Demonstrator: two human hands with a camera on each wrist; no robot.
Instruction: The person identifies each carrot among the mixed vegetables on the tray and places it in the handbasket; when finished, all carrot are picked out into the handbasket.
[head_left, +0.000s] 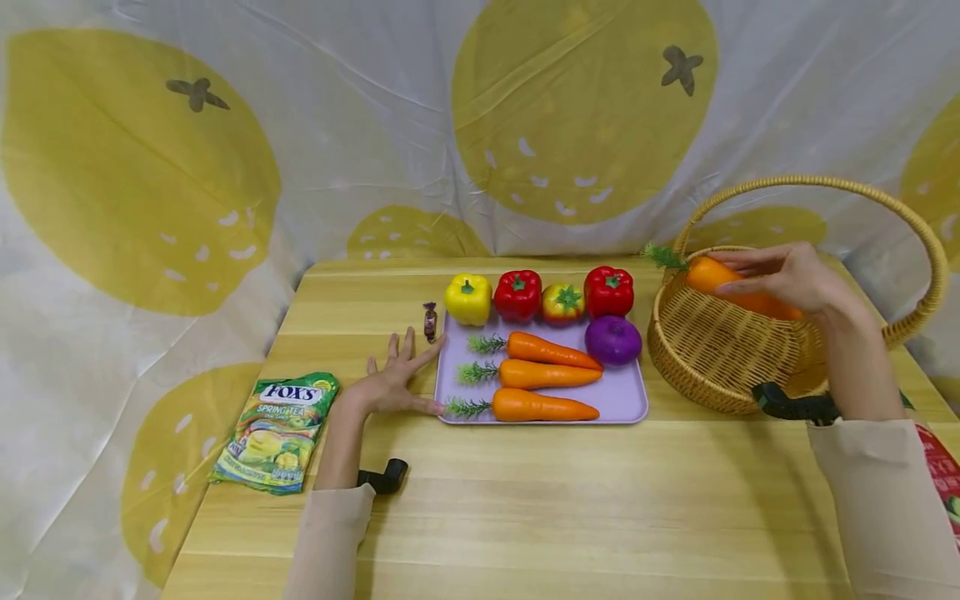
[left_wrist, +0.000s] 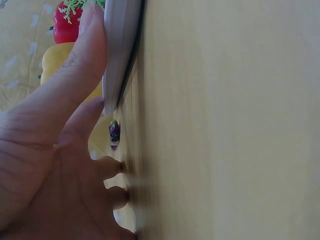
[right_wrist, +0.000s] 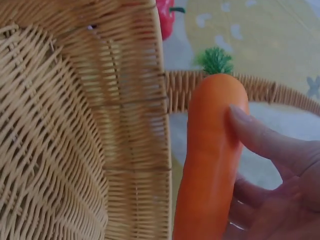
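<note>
My right hand [head_left: 795, 279] grips an orange toy carrot [right_wrist: 212, 150] with a green leafy top, thumb on one side and fingers on the other. The carrot is held over the far part of a wicker basket [head_left: 693, 371], its leaves by the handle. My left hand [head_left: 390, 383] has its fingers spread on the table, thumb and index finger touching the left edge of a lilac tray [head_left: 633, 402]. Three carrots [head_left: 543, 406] lie in rows on that tray. Behind them sit a yellow pepper [head_left: 468, 302], two red peppers [head_left: 517, 297], a small red-yellow vegetable [head_left: 562, 310] and a purple onion [head_left: 613, 341].
A wrapped candy [head_left: 430, 322] lies just left of the tray. Farther left is a green Fox's candy bag [head_left: 273, 433]. The basket's tall handle [head_left: 825, 181] arches up at the right. A red packet [head_left: 941, 475] shows partly behind the right sleeve.
</note>
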